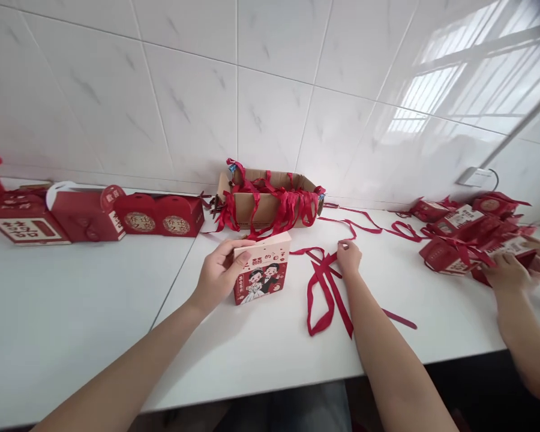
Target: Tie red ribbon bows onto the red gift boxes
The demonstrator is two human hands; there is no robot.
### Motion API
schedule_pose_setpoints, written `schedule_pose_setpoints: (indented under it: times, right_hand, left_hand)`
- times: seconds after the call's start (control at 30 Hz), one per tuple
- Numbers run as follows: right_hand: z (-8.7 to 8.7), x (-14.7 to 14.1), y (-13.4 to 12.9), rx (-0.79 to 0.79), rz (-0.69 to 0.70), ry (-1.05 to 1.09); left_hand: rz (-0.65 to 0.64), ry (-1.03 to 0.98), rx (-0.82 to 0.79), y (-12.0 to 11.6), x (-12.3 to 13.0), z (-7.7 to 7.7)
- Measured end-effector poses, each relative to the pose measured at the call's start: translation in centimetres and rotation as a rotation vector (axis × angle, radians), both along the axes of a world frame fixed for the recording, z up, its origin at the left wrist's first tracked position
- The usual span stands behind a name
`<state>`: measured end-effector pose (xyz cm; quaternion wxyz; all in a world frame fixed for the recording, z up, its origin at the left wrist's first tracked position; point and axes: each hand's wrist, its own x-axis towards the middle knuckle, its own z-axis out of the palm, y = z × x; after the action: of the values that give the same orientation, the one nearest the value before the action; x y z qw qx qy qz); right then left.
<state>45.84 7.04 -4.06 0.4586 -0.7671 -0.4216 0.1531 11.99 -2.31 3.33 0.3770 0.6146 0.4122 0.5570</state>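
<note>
My left hand (pixel 222 270) is closed on the upper left edge of a small red and pink box (pixel 261 273) printed with a cartoon couple. The box stands upright, slightly tilted, on or just above the white table. To its right, my right hand (pixel 348 257) has its fingers pinched together at the end of red ribbons (pixel 323 300). Those ribbons lie crossed and looped on the table, running toward me. Behind both hands sits an open cardboard box (pixel 247 210) with many red ribbons draped over its rim.
Several red gift boxes (pixel 157 216) line the left back of the white table (pixel 207 366). Ribbon-tied red boxes (pixel 450 255) are piled at the right, where another person's hands (pixel 515 276) work. A tiled wall (pixel 198 114) rises behind.
</note>
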Motion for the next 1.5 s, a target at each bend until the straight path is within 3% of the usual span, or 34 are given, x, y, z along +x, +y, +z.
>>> schedule_pose_setpoints:
  times: [0.2,0.4,0.53,0.67,0.8,0.87,0.97,1.07,1.17,1.3,1.5]
  right_hand:
    - [0.2,-0.4,-0.7,0.216,0.023,0.282]
    - [2.2,-1.5,-1.4,0.353,0.173,0.448]
    - [2.6,-3.0,-2.0,0.278,0.252,0.359]
    - [1.6,-5.7,-2.1,0.163,0.156,0.128]
    - [1.7,-8.5,-2.7,0.193,0.129,-0.129]
    - [2.0,-9.7,-3.2,0.263,0.235,-0.306]
    - [2.2,-11.2,-3.7,0.319,0.521,-0.498]
    - [1.7,-11.9,-3.8,0.241,0.774,-0.528]
    - [0.9,-11.7,-3.7,0.115,0.884,-0.553]
    - [0.6,-10.4,-3.0,-0.053,0.781,-0.565]
    - [1.6,-6.1,-1.9,-0.336,0.258,-0.506]
  left_hand:
    - [-0.009,0.021,0.046,-0.2,0.0,0.0]
    - [-0.112,-0.008,0.002,-0.9,-0.1,0.4]
    - [-0.218,0.007,0.071,-1.9,0.5,-0.5]
    - [-0.301,0.112,0.381,-3.2,1.7,-1.6]
    - [-0.431,0.107,0.6,-4.5,2.6,-1.7]
    - [-0.489,0.112,0.651,-5.1,2.8,-1.5]
    - [-0.557,0.121,0.658,-5.8,2.8,-1.1]
    - [-0.586,0.087,0.613,-6.0,2.5,-0.6]
    - [-0.592,0.055,0.566,-5.8,2.1,-0.2]
    - [-0.579,0.04,0.527,-5.7,1.9,0.0]
    - [-0.579,0.04,0.502,-5.5,1.9,-0.2]
